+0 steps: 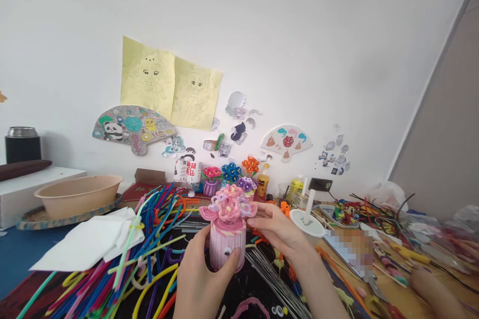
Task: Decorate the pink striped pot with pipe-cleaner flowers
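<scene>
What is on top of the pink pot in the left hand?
Pink and lilac flowers sit on the pot; they cover its top, so its inside cannot be seen.

soft light, blurry right edge

I see a craft workspace: pipe cleaners (151,219) heaped at left, fuzzy potted flowers (231,173) before the far wall (329,50) with its drawings (149,82), and at right, perhaps, a yellow glue gun (411,254).
</scene>
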`<state>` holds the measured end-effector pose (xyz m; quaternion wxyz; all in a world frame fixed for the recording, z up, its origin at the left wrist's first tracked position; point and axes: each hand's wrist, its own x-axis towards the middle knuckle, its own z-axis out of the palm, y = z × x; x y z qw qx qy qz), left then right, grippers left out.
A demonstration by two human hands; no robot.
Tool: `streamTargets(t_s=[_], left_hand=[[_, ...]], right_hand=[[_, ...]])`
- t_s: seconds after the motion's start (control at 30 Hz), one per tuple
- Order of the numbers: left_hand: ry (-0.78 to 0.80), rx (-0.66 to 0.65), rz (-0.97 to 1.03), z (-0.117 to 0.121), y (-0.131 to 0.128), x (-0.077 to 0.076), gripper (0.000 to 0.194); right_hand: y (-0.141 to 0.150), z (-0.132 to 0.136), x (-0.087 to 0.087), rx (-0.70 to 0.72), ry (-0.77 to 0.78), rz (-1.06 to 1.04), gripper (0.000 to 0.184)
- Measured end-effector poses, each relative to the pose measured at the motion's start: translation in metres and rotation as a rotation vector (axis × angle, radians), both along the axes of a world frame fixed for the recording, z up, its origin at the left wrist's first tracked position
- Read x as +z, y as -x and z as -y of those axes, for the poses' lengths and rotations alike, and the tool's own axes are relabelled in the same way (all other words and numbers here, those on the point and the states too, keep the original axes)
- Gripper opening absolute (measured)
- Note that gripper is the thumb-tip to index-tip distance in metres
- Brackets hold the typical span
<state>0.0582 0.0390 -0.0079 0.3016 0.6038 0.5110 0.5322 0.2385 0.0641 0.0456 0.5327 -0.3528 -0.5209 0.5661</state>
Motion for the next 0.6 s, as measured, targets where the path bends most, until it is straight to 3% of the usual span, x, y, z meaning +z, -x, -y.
streamTargets(t_s=[0.23,0.6], left_hand=[[0.015,-0.042,-0.024,-0.001,0.002,-0.003,0.064],[0.011,-0.036,-0.042,-0.001,0.002,-0.004,0.064]], right_hand=[[0.010,-0.004,-0.005,-0.072,-0.025,0.051,0.034],[0.022,-0.001,0.000,-0.149,-0.044,0.119,0.035]])
